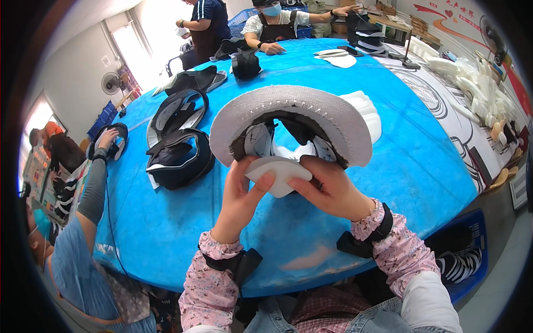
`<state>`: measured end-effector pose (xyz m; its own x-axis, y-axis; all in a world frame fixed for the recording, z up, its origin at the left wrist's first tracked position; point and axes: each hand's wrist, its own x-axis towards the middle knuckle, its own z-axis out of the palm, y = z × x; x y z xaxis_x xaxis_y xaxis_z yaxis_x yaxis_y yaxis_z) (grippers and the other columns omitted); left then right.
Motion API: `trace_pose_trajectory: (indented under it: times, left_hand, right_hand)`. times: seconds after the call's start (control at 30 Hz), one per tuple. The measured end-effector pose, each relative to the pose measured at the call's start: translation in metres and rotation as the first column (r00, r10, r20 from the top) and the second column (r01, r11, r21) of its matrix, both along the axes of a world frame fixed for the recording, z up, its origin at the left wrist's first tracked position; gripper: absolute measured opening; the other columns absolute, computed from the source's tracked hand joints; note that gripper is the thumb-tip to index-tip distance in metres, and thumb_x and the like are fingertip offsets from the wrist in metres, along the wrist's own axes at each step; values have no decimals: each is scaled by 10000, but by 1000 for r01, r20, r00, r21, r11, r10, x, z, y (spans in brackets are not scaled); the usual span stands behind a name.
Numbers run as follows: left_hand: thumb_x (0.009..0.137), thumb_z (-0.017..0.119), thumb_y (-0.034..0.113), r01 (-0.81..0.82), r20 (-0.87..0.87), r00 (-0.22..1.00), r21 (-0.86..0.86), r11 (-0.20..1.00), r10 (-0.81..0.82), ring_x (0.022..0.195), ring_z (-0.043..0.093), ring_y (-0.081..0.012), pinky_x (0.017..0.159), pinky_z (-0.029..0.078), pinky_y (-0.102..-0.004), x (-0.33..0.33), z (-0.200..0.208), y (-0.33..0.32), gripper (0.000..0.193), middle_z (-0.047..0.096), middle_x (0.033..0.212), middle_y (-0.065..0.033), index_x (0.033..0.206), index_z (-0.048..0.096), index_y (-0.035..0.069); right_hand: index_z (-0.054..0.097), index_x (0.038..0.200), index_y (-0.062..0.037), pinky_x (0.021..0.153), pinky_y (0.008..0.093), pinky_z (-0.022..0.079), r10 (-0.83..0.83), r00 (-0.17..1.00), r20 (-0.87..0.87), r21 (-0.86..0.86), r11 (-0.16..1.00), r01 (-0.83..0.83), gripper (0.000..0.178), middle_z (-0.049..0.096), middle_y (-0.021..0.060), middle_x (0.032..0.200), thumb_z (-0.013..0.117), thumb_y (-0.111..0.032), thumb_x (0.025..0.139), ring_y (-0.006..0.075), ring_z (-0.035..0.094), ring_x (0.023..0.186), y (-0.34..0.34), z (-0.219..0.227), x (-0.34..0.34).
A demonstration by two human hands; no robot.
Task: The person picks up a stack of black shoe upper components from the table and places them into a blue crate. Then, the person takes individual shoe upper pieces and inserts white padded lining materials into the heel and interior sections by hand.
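"In the head view, reading any writing?"

"Seeing red lettering (pixel 462 10) on the wall (pixel 427 28), upper right."

"Counting what?"

"Pinching one white pad (pixel 280 175) between left hand (pixel 243 188) and right hand (pixel 331 188), gripping one curved, white-rimmed piece (pixel 355 127) too, above the blue table (pixel 422 166); counting two fans (pixel 110 84) beyond."

A pale wall (pixel 78 83) holds, apparently, a bright window (pixel 131 51)

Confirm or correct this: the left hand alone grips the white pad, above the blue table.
Not the left hand alone: the head view shows the right hand gripping the white pad too, with its thumb on the pad's other side. The pad is indeed above the blue table.
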<state>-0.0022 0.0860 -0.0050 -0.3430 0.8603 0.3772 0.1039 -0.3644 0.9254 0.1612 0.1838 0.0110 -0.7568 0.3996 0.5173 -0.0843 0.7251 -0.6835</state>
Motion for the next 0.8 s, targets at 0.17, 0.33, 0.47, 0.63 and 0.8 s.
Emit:
trace_pose_trajectory:
  times: [0.17, 0.33, 0.47, 0.63, 0.8]
  left_hand:
    - [814, 639, 186, -6, -7, 1000, -8, 1000, 6, 928, 477, -155, 819, 385, -289, 1, 4, -4, 304, 486, 962, -72, 994, 527, -32]
    - [820, 633, 184, 14, -26, 1000, -49, 999, -15, 942, 472, -153, 828, 386, -289, -3, 1, -2, 341, 479, 982, -74, 1043, 502, -39]
    - [825, 627, 181, 38, 7, 999, -57, 998, -38, 960, 466, -154, 835, 386, -292, -2, 1, -2, 355, 475, 993, -76, 1068, 493, -41]
    - [825, 628, 172, 31, -1, 1000, -27, 999, -31, 977, 459, -151, 857, 374, -290, -3, -2, -3, 362, 473, 1006, -75, 1082, 491, -43]
    - [824, 628, 166, 2, -55, 998, -12, 1000, -3, 977, 461, -152, 863, 370, -289, -4, -2, -1, 356, 474, 1006, -75, 1083, 494, -39]
  right_hand:
    - [542, 746, -16, 460, 280, 349, -10, 988, -155, 44, 999, 17, 208, 487, 67, 581, 609, -194, 831, 145, 444, 496, -2, -1, -4]
    - [538, 701, -16, 448, 271, 336, -15, 994, -105, -31, 999, 12, 228, 464, 54, 550, 627, -189, 820, 123, 423, 480, -2, -2, -3]
    - [505, 708, -12, 467, 215, 302, -4, 1000, -30, -98, 995, 1, 236, 431, -6, 609, 611, -175, 840, 35, 363, 537, -2, -2, 1]
    - [487, 714, -14, 464, 232, 304, 31, 998, -56, -133, 990, -38, 212, 415, -4, 604, 586, -145, 849, 57, 362, 538, -3, 3, 1]
    - [459, 712, -15, 463, 265, 312, 29, 995, -95, 63, 998, -23, 201, 409, 43, 589, 561, -116, 852, 114, 369, 516, 3, 3, 1]
